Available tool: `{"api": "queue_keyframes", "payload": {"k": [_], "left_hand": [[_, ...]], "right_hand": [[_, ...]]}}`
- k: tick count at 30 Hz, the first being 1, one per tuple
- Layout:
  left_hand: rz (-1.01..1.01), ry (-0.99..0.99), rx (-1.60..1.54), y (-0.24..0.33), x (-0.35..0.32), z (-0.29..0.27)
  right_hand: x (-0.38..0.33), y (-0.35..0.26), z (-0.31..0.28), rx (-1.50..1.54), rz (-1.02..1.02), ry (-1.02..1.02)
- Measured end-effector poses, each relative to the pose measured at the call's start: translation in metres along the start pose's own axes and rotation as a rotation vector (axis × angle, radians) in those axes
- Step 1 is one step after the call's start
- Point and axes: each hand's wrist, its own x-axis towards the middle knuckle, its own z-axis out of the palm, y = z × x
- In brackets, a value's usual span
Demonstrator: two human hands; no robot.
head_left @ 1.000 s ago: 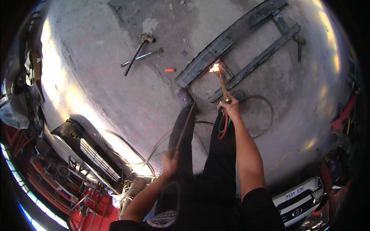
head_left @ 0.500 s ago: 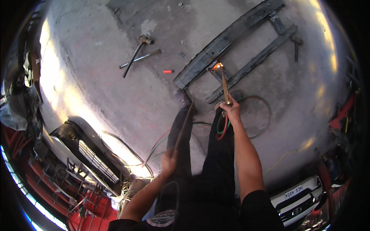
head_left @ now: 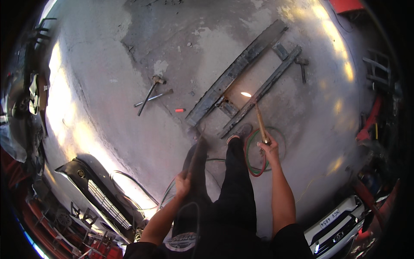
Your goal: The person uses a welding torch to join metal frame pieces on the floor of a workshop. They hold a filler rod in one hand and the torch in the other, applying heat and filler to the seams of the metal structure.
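Note:
My right hand (head_left: 270, 150) is closed around the brass-coloured handle of a gas torch (head_left: 261, 123). A bright flame (head_left: 246, 94) burns beyond its tip, over the gap between two dark metal beams. The wider beam (head_left: 241, 71) lies on the far left side, the narrower beam (head_left: 269, 84) on the right. A short crosspiece (head_left: 227, 106) joins them near my feet. Red and green hoses (head_left: 254, 174) loop below the torch. My left hand (head_left: 183, 184) grips a long, thin, dark rod (head_left: 196, 153), blurred and pointing forward over my left leg.
A hammer (head_left: 151, 93) lies across a metal bar (head_left: 161, 97) on the concrete floor, with a small red cylinder (head_left: 180, 110) nearby. To the left stands a black car bumper (head_left: 82, 183) beside hose coils. A white car front (head_left: 336, 226) is at the lower right.
My right hand has drawn the torch back and right, and its flame has left the glowing spot at the crosspiece. The rod in my left hand has shifted slightly. The whole view has shifted.

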Motion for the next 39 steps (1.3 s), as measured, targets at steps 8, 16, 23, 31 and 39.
{"api": "queue_keyframes", "payload": {"k": [8, 16, 23, 31, 39], "left_hand": [[-0.206, 0.059, 0.085, 0.038, 0.032, -0.032], [-0.386, 0.231, 0.012, 0.084, 0.015, -0.039], [-0.444, 0.18, -0.079, 0.217, 0.002, 0.02], [-0.228, 0.079, 0.046, 0.356, 0.09, 0.069], [-0.07, -0.07, 0.136, 0.488, 0.244, 0.128]], "right_hand": [[-0.058, -0.092, -0.158, -0.073, -0.12, 0.209], [0.015, -0.11, -0.26, 0.122, -0.148, 0.213], [0.081, -0.152, -0.343, 0.105, -0.18, 0.157], [0.154, -0.249, -0.38, -0.024, -0.086, 0.086], [0.256, -0.273, -0.369, -0.1, -0.002, 0.061]]}}
